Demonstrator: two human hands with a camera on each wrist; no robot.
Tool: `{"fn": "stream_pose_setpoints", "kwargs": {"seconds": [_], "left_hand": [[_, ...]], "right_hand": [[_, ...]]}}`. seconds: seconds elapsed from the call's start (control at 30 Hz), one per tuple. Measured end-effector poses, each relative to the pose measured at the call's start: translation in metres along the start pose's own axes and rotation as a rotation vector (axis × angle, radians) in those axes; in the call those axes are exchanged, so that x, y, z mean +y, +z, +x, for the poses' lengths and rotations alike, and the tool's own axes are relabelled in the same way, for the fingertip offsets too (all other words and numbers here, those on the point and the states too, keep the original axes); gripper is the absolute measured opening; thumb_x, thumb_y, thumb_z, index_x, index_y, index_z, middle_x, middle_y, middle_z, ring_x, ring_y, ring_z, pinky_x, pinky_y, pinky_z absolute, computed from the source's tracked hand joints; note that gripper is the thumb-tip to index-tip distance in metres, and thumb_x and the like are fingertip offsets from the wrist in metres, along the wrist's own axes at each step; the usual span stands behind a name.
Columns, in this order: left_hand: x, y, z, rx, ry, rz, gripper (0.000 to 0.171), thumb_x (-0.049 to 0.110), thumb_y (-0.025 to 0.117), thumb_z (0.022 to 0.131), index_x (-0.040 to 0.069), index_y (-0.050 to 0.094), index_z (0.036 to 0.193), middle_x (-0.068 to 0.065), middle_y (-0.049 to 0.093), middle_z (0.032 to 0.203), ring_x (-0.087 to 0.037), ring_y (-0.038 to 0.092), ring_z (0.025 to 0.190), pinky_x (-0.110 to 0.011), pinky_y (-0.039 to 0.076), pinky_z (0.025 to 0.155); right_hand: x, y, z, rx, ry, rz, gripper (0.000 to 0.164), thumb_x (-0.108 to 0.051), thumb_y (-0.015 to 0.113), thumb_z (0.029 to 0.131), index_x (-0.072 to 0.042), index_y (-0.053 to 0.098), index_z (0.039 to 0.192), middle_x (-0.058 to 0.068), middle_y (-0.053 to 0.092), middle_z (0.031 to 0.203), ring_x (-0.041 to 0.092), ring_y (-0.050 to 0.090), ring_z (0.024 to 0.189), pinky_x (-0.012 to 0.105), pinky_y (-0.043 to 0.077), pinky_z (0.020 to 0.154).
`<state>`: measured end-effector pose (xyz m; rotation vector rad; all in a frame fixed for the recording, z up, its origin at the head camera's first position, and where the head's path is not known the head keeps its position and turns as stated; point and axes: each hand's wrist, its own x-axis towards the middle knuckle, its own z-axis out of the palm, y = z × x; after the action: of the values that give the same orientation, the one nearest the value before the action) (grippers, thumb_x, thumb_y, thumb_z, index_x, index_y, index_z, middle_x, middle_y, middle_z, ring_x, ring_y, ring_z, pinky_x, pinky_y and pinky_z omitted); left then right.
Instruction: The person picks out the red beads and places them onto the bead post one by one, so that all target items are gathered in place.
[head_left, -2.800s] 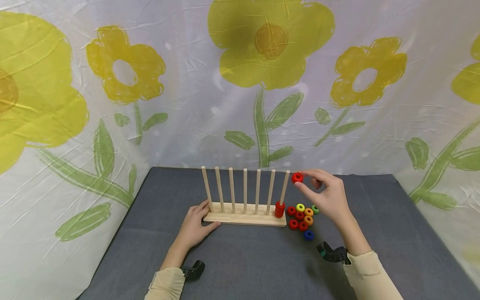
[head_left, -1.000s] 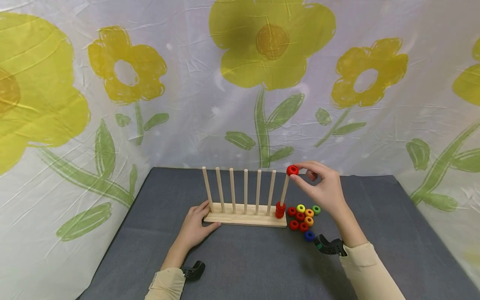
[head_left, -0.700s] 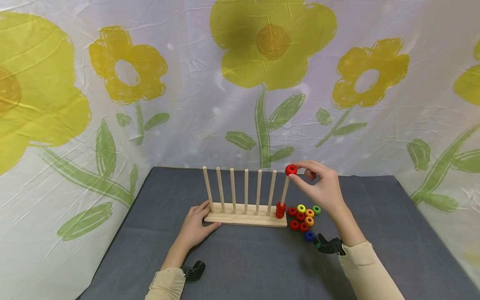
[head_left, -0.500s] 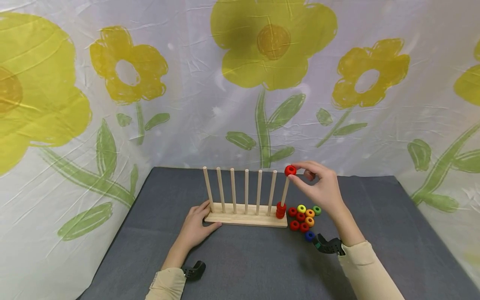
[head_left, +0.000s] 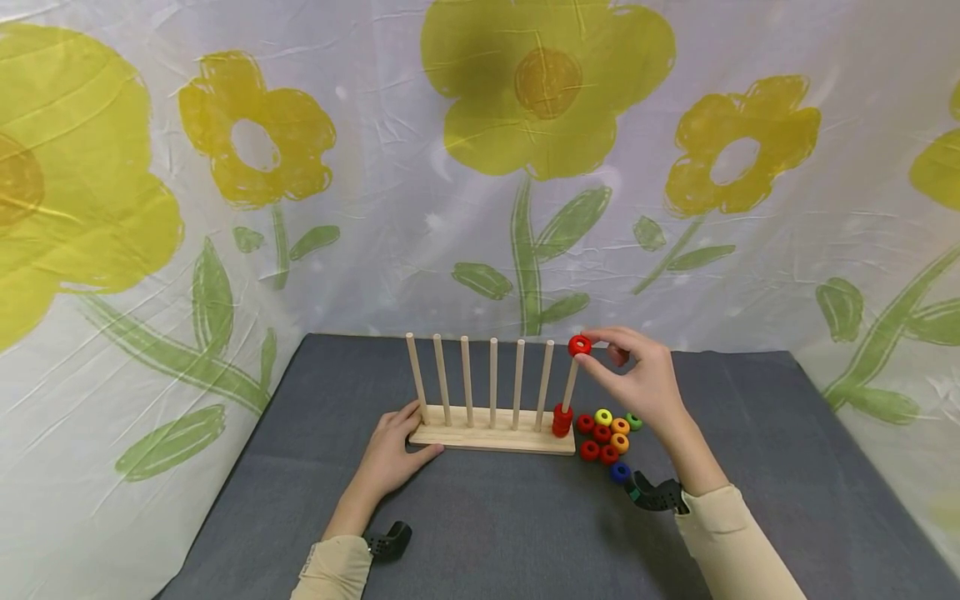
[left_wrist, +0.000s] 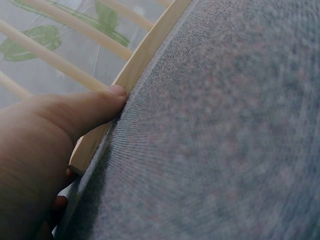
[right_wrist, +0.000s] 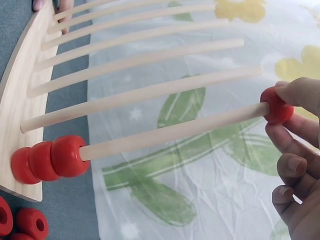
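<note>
A wooden peg stand (head_left: 487, 442) carries a row of several upright pegs. Three red rings (right_wrist: 70, 156) are stacked at the foot of its rightmost peg (right_wrist: 175, 131). At the top of that same peg, my right hand (head_left: 641, 379) pinches another red ring (right_wrist: 283, 111) between thumb and forefinger. The peg's tip goes into the ring's hole in the right wrist view. My left hand (head_left: 388, 454) grips the left end of the base, its thumb (left_wrist: 95, 111) along the front edge and the other fingers around the far side.
Right of the stand lies a loose cluster of rings: several red rings (head_left: 589, 451), a yellow ring (head_left: 597, 417), orange rings (head_left: 613, 442), a green ring (head_left: 636, 425) and a blue ring (head_left: 615, 472). Dark cloth (head_left: 495, 533) covers the table. A flower-print curtain (head_left: 375, 250) hangs behind.
My right hand has carried the red ring left from beside the rightmost peg to its top, then slightly down onto the tip. The left hand has kept its place on the base.
</note>
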<state>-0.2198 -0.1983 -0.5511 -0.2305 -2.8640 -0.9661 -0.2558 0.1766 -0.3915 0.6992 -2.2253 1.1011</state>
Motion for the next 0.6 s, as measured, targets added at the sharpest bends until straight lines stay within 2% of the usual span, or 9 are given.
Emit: {"fn": "stream_pose_setpoints", "kwargs": {"seconds": [0.1, 0.23, 0.33, 0.47, 0.6], "left_hand": [[-0.0006, 0.0003, -0.0002, -0.001, -0.001, -0.003, 0.080, 0.038, 0.083, 0.094, 0.000, 0.051, 0.156, -0.017, 0.044, 0.166, -0.040, 0.045, 0.142, -0.063, 0.041, 0.114], [-0.0010, 0.0004, -0.0005, -0.001, 0.002, -0.006, 0.079, 0.039, 0.083, 0.094, -0.001, 0.052, 0.155, -0.017, 0.044, 0.165, -0.041, 0.045, 0.142, -0.063, 0.040, 0.114], [-0.0007, 0.0002, -0.0007, 0.000, 0.003, -0.007, 0.079, 0.038, 0.083, 0.093, -0.001, 0.052, 0.155, -0.018, 0.044, 0.165, -0.041, 0.045, 0.142, -0.064, 0.040, 0.114], [0.0001, -0.0001, -0.0007, -0.001, -0.001, -0.006, 0.079, 0.038, 0.083, 0.094, -0.001, 0.052, 0.155, -0.018, 0.044, 0.165, -0.041, 0.045, 0.142, -0.063, 0.040, 0.114], [0.0009, -0.0007, -0.0007, -0.002, -0.005, -0.006, 0.079, 0.037, 0.083, 0.094, -0.001, 0.052, 0.155, -0.018, 0.044, 0.166, -0.041, 0.044, 0.142, -0.063, 0.040, 0.114]], "right_hand": [[0.0004, 0.0006, -0.0005, -0.001, 0.002, -0.001, 0.025, -0.010, 0.090, 0.086, -0.012, 0.083, 0.110, -0.003, 0.063, 0.084, 0.016, 0.043, 0.066, 0.029, 0.033, 0.062], [0.0022, 0.0013, -0.0018, -0.009, 0.001, -0.004, 0.026, -0.010, 0.089, 0.086, -0.013, 0.083, 0.111, -0.004, 0.062, 0.084, 0.022, 0.044, 0.065, 0.029, 0.033, 0.062], [0.0038, 0.0014, -0.0034, -0.023, -0.001, -0.006, 0.027, -0.010, 0.089, 0.087, -0.013, 0.083, 0.113, -0.005, 0.065, 0.086, 0.024, 0.045, 0.065, 0.028, 0.032, 0.062], [0.0041, 0.0008, -0.0046, -0.036, -0.001, -0.009, 0.030, -0.010, 0.088, 0.087, -0.012, 0.082, 0.116, -0.003, 0.072, 0.095, 0.020, 0.045, 0.066, 0.027, 0.034, 0.062], [0.0025, -0.0001, -0.0046, -0.037, -0.001, -0.015, 0.030, -0.010, 0.088, 0.087, -0.011, 0.082, 0.116, 0.000, 0.075, 0.098, 0.024, 0.047, 0.066, 0.029, 0.035, 0.061]]}}
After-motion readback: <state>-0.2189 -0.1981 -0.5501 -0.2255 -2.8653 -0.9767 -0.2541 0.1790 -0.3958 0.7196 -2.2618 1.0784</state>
